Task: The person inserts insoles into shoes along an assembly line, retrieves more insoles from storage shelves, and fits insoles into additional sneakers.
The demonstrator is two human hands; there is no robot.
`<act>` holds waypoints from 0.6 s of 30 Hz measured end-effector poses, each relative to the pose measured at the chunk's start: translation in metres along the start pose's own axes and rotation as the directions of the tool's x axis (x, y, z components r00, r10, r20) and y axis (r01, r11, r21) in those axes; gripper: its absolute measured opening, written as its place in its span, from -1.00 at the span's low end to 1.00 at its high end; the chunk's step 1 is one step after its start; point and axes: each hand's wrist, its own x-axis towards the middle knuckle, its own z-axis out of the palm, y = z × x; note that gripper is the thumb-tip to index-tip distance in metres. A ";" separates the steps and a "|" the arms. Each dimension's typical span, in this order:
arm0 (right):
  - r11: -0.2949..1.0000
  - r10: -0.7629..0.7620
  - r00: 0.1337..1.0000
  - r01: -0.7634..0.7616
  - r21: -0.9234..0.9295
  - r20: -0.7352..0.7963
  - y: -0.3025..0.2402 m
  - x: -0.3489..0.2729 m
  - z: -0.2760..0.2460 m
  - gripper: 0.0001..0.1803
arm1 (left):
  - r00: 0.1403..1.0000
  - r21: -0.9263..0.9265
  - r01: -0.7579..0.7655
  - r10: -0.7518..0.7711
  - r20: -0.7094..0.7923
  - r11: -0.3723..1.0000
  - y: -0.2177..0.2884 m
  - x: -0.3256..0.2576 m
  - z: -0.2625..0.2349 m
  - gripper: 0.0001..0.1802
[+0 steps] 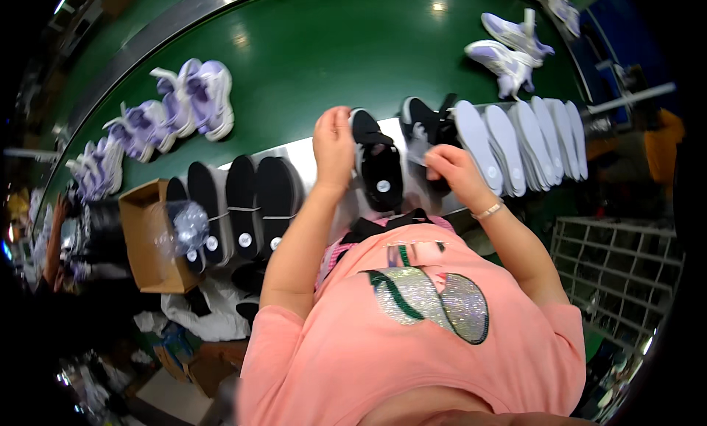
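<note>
A black shoe (381,168) with a white round sticker on its insole stands in front of me, toe pointing away. Beside its toe, on the left, is my left hand (333,148), fingers closed together; what they hold, if anything, I cannot make out. My right hand (458,174) is closed, with a small piece of clear plastic (418,152) at its fingertips. That plastic lies against a second black shoe (426,117), partly covered by my right hand. Grey insoles (508,150) stand in a row just right of that hand.
Black insoles (243,201) bundled with bands line the left side, next to an open cardboard box (147,242) with crumpled clear plastic (190,226). Purple-and-white shoes (210,98) sit on the green belt (331,50), with more shoes (508,61) far right. A wire rack (618,279) stands at right.
</note>
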 end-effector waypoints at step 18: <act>0.759 -0.396 0.871 0.133 -0.638 -0.290 0.045 -0.021 -0.063 -0.83 | 0.802 0.842 0.406 0.303 -0.515 0.356 0.046 -0.030 -0.251 -0.66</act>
